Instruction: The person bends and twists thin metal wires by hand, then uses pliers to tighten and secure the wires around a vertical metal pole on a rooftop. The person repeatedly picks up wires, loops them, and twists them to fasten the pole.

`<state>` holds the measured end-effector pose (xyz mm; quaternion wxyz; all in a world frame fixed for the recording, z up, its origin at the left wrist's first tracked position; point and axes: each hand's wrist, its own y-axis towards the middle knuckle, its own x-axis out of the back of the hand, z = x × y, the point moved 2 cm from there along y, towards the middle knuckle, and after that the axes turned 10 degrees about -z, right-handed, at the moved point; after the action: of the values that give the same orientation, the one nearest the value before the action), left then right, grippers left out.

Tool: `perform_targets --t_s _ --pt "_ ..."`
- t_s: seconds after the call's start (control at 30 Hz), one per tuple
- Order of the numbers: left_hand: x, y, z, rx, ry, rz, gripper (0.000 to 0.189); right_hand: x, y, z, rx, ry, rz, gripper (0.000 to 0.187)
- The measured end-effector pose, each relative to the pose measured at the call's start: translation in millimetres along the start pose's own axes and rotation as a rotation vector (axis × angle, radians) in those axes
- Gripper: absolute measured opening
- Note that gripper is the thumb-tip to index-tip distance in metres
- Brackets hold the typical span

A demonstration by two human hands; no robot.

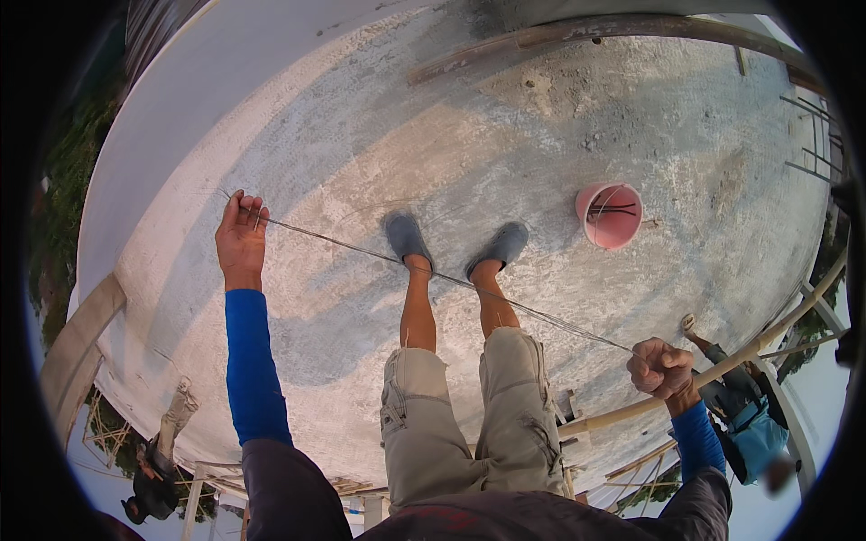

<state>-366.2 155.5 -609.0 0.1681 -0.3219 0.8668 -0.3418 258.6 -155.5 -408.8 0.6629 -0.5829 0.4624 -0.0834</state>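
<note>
A bundle of thin wire strands (pixel 352 247) stretches taut in front of my legs from one hand to the other. Near its left end, my left hand (pixel 243 233) holds it between thumb and fingers, palm up, with loose wire tips poking out past the fingertips. My right hand (pixel 659 368) is closed in a fist around the other end, lower at the right. Between the hands the strands spread slightly apart. A pink bucket (pixel 626 226), with a wire handle and short dark rods (pixel 612 209) inside, stands on the concrete floor beyond my right hand.
The rough concrete floor (pixel 325 419) carries scattered rubble (pixel 592 138). A long curved-looking pole (pixel 609 28) lies at the top right, and a bamboo pole (pixel 764 345) crosses the right side near another person (pixel 751 419). One more person (pixel 159 473) is at the lower left. Steel bars (pixel 815 135) protrude at right.
</note>
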Motion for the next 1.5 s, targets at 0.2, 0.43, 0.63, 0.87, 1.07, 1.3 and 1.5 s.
perform_targets --t_s 0.2,0.43,0.63,0.87,1.07,1.3,1.5 --pt "6 -6 -17 0.1 -0.106 0.282 0.019 66 11 39 -0.101 -0.294 -0.207 0.016" --pt "16 -25 -1 0.007 -0.168 0.276 0.026 132 108 -15 -0.521 -0.43 -0.13 0.019" --pt "89 -84 83 -0.009 0.375 0.058 0.026 144 328 66 -0.355 -1.265 -0.205 0.103" --pt "134 -98 182 0.025 0.274 -0.135 0.028 126 571 38 0.437 -2.24 -0.694 0.098" --pt "136 -100 192 -0.115 0.361 -0.12 0.028 176 604 -11 0.381 -2.391 -0.987 0.055" --pt "73 -150 186 -0.053 0.182 0.044 0.025 141 500 9 0.958 -2.015 -0.562 0.024" --pt "-76 -254 134 -0.352 0.462 0.402 0.024 -9 270 83 1.198 -1.757 -0.705 0.026"
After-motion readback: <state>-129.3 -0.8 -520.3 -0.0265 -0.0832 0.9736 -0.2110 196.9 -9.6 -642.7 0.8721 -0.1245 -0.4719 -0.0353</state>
